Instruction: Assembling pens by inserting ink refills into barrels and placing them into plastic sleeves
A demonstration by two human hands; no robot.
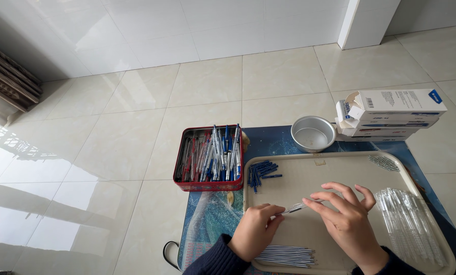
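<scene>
Over a beige tray (335,173), my left hand (256,230) and my right hand (346,219) hold the two ends of a thin clear pen part (297,207) between their fingertips. On the tray lie a pile of blue pen caps (261,173), a bundle of striped refills (288,254) at the near edge, a row of clear pen barrels (409,224) on the right and small springs (384,162) at the far right corner.
A red tin (209,159) full of assembled pens stands left of the tray. Behind the tray are a small metal bowl (313,134) and stacked white cartons (391,114). All sit on a blue mat (210,216) on a tiled floor.
</scene>
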